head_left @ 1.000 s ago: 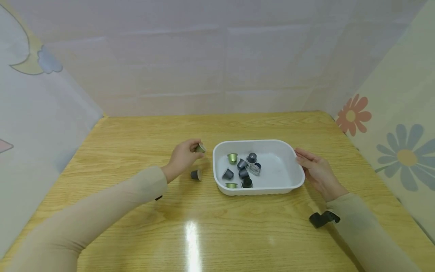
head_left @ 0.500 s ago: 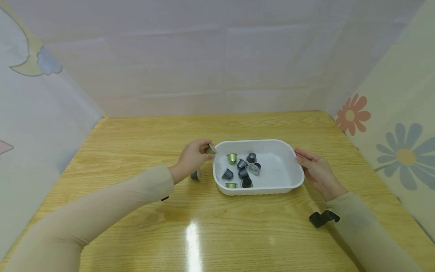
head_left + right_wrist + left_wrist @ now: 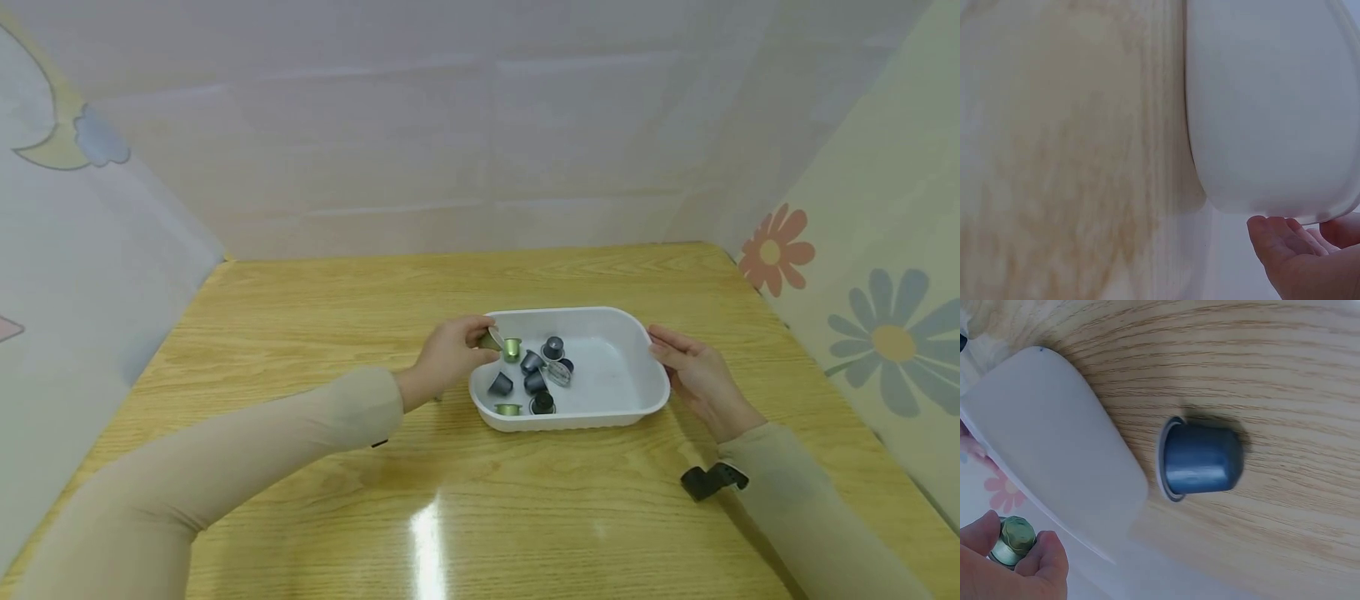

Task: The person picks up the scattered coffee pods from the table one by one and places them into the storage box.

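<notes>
My left hand [image 3: 450,354] pinches a green coffee capsule [image 3: 492,337] between thumb and fingertips, over the left end of a white tray [image 3: 611,375]. The left wrist view shows the capsule's foil-green body [image 3: 1015,537] in those fingers. Inside the tray lie several dark capsules [image 3: 535,382], a green capsule [image 3: 512,349], another green one [image 3: 508,409] by the front wall, and a capsule with a silvery patterned face [image 3: 558,373]. My right hand [image 3: 699,379] holds the tray's right end, thumb at the rim and fingers against the outer wall.
A dark blue capsule [image 3: 1202,457] lies on its side on the wooden table [image 3: 315,300], left of the tray; my left wrist mostly hides it in the head view. Printed sheets [image 3: 892,342] border the table at the back and sides.
My left hand has carried the green capsule rightward from beside the tray to over its left end, now covering most of the loose dark capsule. The right hand and tray stay nearly still.
</notes>
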### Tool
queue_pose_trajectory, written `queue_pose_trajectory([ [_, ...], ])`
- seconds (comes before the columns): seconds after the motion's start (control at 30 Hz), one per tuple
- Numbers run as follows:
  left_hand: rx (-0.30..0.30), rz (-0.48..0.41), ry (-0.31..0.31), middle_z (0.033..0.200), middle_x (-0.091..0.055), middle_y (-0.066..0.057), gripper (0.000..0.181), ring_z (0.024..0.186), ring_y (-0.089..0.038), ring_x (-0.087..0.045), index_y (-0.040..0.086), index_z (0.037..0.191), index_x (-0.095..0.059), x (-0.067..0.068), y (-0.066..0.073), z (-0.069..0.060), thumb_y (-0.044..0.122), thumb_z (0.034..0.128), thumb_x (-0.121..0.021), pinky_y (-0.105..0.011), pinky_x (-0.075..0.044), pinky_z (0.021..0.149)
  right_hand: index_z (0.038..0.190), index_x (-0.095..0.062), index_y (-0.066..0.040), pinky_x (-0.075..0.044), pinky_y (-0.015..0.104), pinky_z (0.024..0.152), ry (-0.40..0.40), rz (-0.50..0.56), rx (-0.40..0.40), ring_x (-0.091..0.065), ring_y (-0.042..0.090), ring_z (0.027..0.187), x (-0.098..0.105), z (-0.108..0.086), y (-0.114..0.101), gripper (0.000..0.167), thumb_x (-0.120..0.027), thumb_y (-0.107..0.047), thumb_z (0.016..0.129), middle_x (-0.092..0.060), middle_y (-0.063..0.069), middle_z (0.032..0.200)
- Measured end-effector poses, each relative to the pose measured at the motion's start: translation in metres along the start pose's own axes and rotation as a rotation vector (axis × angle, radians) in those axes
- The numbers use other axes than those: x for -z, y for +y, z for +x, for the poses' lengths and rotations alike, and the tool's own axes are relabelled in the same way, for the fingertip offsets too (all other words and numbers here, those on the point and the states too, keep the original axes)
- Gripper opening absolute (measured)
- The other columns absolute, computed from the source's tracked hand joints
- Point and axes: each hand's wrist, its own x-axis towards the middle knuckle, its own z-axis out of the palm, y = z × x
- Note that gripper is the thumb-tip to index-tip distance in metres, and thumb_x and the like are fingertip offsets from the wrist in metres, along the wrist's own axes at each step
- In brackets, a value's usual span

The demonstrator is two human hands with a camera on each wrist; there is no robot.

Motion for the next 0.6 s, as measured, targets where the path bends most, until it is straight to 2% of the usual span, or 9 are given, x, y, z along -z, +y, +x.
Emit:
queue_pose_trajectory([
  [0.2, -0.023, -0.015, -0.026, 0.13, -0.06, -0.017, 0.049, 0.121, -0.025, -0.057, -0.004, 0.133, -0.055, -0.01, 0.009, 0.001, 0.001, 0.0872, -0.071, -0.03, -0.047, 0.099, 0.149, -0.032, -0.002, -0.05, 0.012, 0.08, 0.004, -0.011, -0.001, -0.059, -0.008, 0.093, -0.001, 0.0, 0.0, 0.065, -0.065, -0.013, 0.094, -0.066, -0.022, 0.099],
  [0.27, -0.029, -0.009, -0.034, 0.129, -0.061, -0.016, 0.048, 0.12, -0.025, -0.057, -0.003, 0.132, -0.056, -0.013, 0.011, 0.001, 0.001, 0.0872, -0.071, -0.03, -0.047, 0.099, 0.146, -0.043, -0.008, -0.05, 0.012, 0.08, 0.002, 0.004, 0.002, -0.06, -0.008, 0.092, -0.002, 0.0, -0.001, 0.057, -0.065, -0.012, 0.094, -0.066, -0.021, 0.098],
  [0.37, -0.03, -0.005, -0.046, 0.129, -0.061, -0.015, 0.048, 0.12, -0.024, -0.057, -0.003, 0.132, -0.056, -0.018, 0.013, 0.002, 0.002, 0.0872, -0.071, -0.03, -0.047, 0.099, 0.121, -0.068, -0.023, -0.051, 0.013, 0.079, -0.005, 0.034, 0.006, -0.061, -0.006, 0.092, -0.002, 0.0, -0.001, 0.031, -0.066, -0.01, 0.093, -0.068, -0.019, 0.098],
  [0.43, -0.038, -0.008, -0.053, 0.129, -0.061, -0.016, 0.047, 0.121, -0.025, -0.057, -0.003, 0.131, -0.056, -0.02, 0.014, 0.003, 0.002, 0.0868, -0.072, -0.03, -0.047, 0.099, 0.1, -0.074, -0.028, -0.051, 0.013, 0.079, -0.008, 0.049, 0.004, -0.062, -0.005, 0.093, -0.002, -0.001, -0.001, 0.022, -0.066, -0.009, 0.093, -0.068, -0.018, 0.098],
  [0.47, -0.042, -0.005, -0.057, 0.13, -0.06, -0.016, 0.047, 0.121, -0.025, -0.057, -0.003, 0.131, -0.057, -0.021, 0.015, 0.003, 0.002, 0.0867, -0.072, -0.03, -0.047, 0.099, 0.102, -0.074, -0.027, -0.051, 0.013, 0.079, -0.009, 0.044, 0.005, -0.061, -0.005, 0.093, -0.002, -0.001, -0.001, 0.022, -0.066, -0.009, 0.093, -0.068, -0.018, 0.098],
  [0.53, -0.048, 0.0, -0.072, 0.13, -0.06, -0.016, 0.047, 0.122, -0.025, -0.056, -0.004, 0.131, -0.057, -0.024, 0.016, 0.004, 0.002, 0.0867, -0.072, -0.029, -0.046, 0.1, 0.117, -0.07, -0.025, -0.051, 0.013, 0.079, -0.005, 0.039, 0.001, -0.061, -0.005, 0.093, -0.002, -0.001, -0.001, 0.029, -0.066, -0.009, 0.093, -0.068, -0.018, 0.098],
  [0.6, -0.05, 0.005, -0.089, 0.131, -0.059, -0.016, 0.047, 0.122, -0.024, -0.056, -0.003, 0.131, -0.056, -0.026, 0.017, 0.005, 0.002, 0.0872, -0.071, -0.029, -0.045, 0.101, 0.134, -0.059, -0.018, -0.05, 0.013, 0.08, 0.0, 0.036, 0.0, -0.061, -0.006, 0.093, -0.001, -0.001, -0.001, 0.042, -0.066, -0.01, 0.093, -0.068, -0.019, 0.098],
])
